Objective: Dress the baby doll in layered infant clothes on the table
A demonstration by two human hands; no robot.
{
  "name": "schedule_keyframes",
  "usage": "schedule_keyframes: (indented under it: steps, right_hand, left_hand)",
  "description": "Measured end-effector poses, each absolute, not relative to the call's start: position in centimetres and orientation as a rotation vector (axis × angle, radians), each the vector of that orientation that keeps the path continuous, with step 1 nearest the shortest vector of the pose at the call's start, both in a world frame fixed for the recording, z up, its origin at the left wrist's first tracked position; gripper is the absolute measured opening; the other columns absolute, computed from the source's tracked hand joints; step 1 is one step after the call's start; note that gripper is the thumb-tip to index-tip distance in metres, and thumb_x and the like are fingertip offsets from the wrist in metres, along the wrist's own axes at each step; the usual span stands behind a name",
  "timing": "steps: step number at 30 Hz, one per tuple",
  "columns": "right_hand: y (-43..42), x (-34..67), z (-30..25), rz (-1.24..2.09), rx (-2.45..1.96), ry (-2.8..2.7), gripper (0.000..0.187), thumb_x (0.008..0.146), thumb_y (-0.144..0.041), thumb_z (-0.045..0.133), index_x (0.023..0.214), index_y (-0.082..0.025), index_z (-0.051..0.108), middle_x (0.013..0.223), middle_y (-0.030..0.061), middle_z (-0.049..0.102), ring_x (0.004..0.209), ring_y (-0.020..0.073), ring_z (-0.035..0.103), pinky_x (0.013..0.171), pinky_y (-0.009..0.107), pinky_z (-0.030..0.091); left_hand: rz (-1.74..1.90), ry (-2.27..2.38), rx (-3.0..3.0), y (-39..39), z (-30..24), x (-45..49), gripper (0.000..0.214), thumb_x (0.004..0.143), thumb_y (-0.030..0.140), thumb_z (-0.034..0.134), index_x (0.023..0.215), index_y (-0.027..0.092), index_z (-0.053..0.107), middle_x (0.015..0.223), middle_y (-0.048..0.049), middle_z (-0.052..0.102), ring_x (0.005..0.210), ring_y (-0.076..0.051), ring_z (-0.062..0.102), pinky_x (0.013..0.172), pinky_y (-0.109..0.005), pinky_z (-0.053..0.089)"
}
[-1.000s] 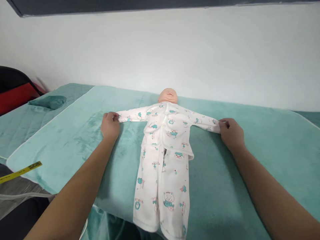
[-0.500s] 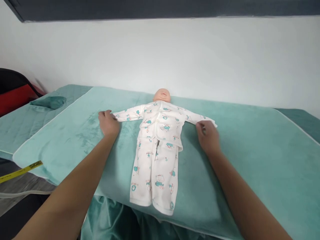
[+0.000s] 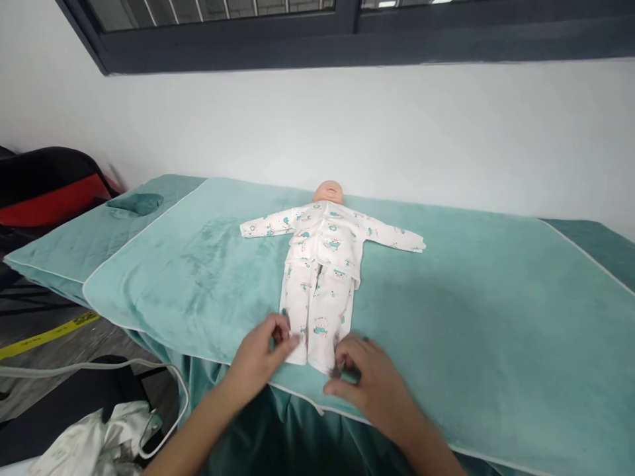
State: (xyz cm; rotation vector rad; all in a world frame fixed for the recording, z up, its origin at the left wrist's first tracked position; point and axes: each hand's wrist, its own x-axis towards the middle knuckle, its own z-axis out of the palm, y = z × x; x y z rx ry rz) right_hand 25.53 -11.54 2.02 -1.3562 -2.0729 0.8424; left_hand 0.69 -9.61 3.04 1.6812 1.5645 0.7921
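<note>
A baby doll [image 3: 328, 192] lies on its back on a teal blanket [image 3: 446, 311], dressed in a white printed outfit [image 3: 322, 264] with sleeves spread out to both sides. My left hand [image 3: 260, 360] pinches the hem of the left trouser leg near the blanket's front edge. At the hem of the right trouser leg, my right hand [image 3: 370, 383] has its fingers curled on the cloth.
A white wall and dark window frame [image 3: 317, 39] stand behind the table. A red and black chair [image 3: 44, 192] is at the left, with a small folded teal cloth [image 3: 135, 203] near it. On the floor lie yellow tape [image 3: 49, 334], a white cable [image 3: 149, 370] and crumpled cloth [image 3: 94, 443].
Both hands let go of the sleeve cuffs and came back to the trouser hems near the front edge. The view has pulled back and tilted up, showing the window frame.
</note>
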Motion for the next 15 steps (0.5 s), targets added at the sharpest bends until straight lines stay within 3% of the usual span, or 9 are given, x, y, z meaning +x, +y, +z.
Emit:
schedule_keyframes:
  steps: [3, 7, 15]
  right_hand:
    - [-14.2, 24.2, 1.6, 0.683, -1.326, -2.168, 0.019, 0.087, -0.029, 0.068, 0.080, -0.021, 0.052, 0.081, -0.0007, 0.061, 0.076, 0.0176, 0.056, 0.072, 0.032, 0.037]
    - [-15.3, 23.5, 2.0, 0.610, -1.271, -2.096, 0.017, 0.093, -0.012, 0.050, 0.079, -0.021, 0.047, 0.079, -0.0007, 0.056, 0.071, 0.0144, 0.052, 0.067, 0.029, 0.035]
    - [-17.4, 23.4, 1.6, 0.530, -1.203, -2.124, 0.017, 0.094, -0.013, 0.048, 0.079, -0.021, 0.048, 0.078, -0.0001, 0.055, 0.069, 0.0130, 0.052, 0.062, 0.026, 0.035]
  left_hand:
    - [0.763, 1.543, 1.832, -13.7, 2.1, 1.0, 0.030, 0.080, 0.044, 0.068, 0.095, 0.022, 0.056, 0.090, -0.0014, 0.065, 0.080, -0.019, 0.061, 0.072, -0.031, 0.048]
    - [0.898, 1.572, 2.044, -15.3, 1.6, 1.1, 0.008, 0.091, 0.030, 0.056, 0.090, 0.022, 0.055, 0.087, -0.0005, 0.064, 0.079, -0.016, 0.062, 0.071, -0.028, 0.049]
    - [1.206, 1.498, 2.308, -17.5, 1.0, 1.0, 0.011, 0.092, 0.011, 0.052, 0.093, 0.021, 0.055, 0.090, -0.0019, 0.065, 0.082, -0.013, 0.065, 0.073, -0.022, 0.050]
